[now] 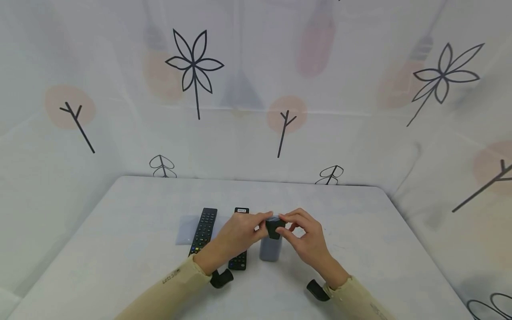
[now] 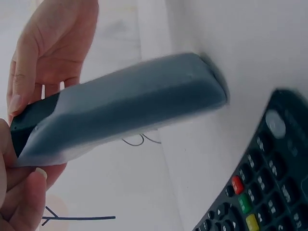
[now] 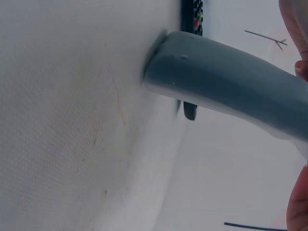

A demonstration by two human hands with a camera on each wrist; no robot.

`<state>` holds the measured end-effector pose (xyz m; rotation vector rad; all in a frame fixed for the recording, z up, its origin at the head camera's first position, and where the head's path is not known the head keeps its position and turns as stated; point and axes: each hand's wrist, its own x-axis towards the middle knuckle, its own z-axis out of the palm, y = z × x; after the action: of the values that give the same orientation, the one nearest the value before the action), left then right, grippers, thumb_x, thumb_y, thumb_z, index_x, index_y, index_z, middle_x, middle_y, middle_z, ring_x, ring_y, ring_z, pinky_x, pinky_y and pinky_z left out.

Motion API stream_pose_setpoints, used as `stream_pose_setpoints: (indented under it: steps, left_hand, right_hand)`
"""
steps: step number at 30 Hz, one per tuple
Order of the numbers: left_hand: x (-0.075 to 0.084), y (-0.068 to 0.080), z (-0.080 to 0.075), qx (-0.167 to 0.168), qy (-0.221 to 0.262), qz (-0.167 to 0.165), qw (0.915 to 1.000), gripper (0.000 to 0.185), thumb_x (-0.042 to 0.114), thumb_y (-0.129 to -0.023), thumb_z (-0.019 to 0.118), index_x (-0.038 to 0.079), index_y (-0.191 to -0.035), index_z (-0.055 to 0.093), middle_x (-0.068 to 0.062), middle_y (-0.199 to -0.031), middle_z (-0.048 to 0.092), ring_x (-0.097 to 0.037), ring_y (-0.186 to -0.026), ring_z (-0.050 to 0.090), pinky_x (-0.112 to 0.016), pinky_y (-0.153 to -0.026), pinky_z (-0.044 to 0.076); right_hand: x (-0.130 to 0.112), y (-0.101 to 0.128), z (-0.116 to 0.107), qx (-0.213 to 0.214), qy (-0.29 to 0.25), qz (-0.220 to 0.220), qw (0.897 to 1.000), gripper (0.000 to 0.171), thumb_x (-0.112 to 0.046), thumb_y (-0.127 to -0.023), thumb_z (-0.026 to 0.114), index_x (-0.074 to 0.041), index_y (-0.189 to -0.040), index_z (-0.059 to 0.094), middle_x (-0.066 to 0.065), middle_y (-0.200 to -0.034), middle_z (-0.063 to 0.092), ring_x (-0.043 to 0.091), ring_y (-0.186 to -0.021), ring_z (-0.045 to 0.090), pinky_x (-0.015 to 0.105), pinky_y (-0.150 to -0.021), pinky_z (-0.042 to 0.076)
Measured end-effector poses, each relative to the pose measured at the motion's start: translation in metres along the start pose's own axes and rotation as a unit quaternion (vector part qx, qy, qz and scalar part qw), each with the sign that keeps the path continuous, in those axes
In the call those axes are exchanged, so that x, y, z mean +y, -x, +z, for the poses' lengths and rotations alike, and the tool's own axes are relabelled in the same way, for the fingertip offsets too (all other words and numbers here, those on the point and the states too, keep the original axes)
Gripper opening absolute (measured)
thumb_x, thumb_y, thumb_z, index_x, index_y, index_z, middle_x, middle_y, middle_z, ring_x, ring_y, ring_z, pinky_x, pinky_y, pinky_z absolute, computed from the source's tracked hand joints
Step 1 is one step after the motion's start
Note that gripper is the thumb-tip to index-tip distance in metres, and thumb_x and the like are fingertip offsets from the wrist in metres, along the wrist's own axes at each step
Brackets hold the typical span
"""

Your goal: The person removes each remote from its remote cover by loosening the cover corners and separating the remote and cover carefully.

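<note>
Leftmost on the white table lies a long black remote, flat and buttons up, partly over a pale clear sheet; just to its right a second black remote lies half hidden under the left hand; that hand's thumb and fingertips pinch the rim of a grey translucent sleeve, which stands on end on the table between the two hands; a third black remote pokes out of the sleeve's top, though how deep it sits is hard to tell; the right hand curls its fingers round that protruding end, gripping it from the right.
</note>
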<state>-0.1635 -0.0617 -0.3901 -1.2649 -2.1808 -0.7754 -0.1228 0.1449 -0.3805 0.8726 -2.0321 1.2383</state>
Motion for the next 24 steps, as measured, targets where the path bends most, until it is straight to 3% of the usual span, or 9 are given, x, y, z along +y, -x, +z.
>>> stream_pose_setpoints:
  steps: [7, 16, 22, 24]
  left_hand:
    - [0.0002, -0.0015, 0.0006, -0.003, 0.072, -0.062, 0.9955, 0.025, -0.002, -0.09, 0.062, 0.0, -0.113, 0.069, 0.0, -0.076, 0.069, 0.005, -0.046, 0.029, -0.01, -0.043, 0.028]
    - [0.0015, -0.0075, -0.0029, -0.013, 0.114, -0.135, 0.9842, 0.017, 0.001, -0.09, 0.061, 0.002, -0.103, 0.072, -0.003, -0.081, 0.074, 0.001, -0.051, 0.046, -0.016, -0.044, 0.035]
    - [-0.0014, -0.0069, -0.0037, -0.03, 0.149, -0.179, 0.972, 0.019, 0.005, -0.092, 0.061, 0.005, -0.106, 0.074, 0.001, -0.079, 0.073, -0.001, -0.042, 0.033, -0.02, -0.041, 0.03]
    - [-0.0026, -0.0058, -0.0034, -0.032, 0.17, -0.202, 0.964, 0.019, 0.006, -0.093, 0.062, 0.007, -0.107, 0.074, 0.004, -0.078, 0.072, -0.001, -0.045, 0.039, -0.02, -0.043, 0.031]
  right_hand:
    - [0.0002, -0.0006, 0.0002, 0.003, 0.003, 0.008, 1.0, 0.039, 0.017, -0.067, 0.082, 0.012, -0.104, 0.069, 0.013, -0.09, 0.065, 0.025, -0.078, 0.061, 0.034, -0.059, 0.051]
    - [-0.001, 0.0018, -0.0001, -0.001, 0.004, 0.018, 1.0, 0.039, 0.015, -0.068, 0.082, 0.012, -0.105, 0.069, 0.013, -0.091, 0.065, 0.025, -0.079, 0.061, 0.028, -0.062, 0.05]
    - [-0.0011, 0.0033, 0.0003, 0.0, 0.007, 0.03, 1.0, 0.039, 0.015, -0.069, 0.082, 0.011, -0.105, 0.069, 0.012, -0.091, 0.065, 0.021, -0.08, 0.061, 0.027, -0.064, 0.05]
    - [-0.0014, 0.0039, 0.0006, 0.0, 0.01, 0.032, 0.999, 0.039, 0.015, -0.069, 0.082, 0.011, -0.105, 0.07, 0.012, -0.091, 0.065, 0.019, -0.08, 0.06, 0.028, -0.063, 0.05]
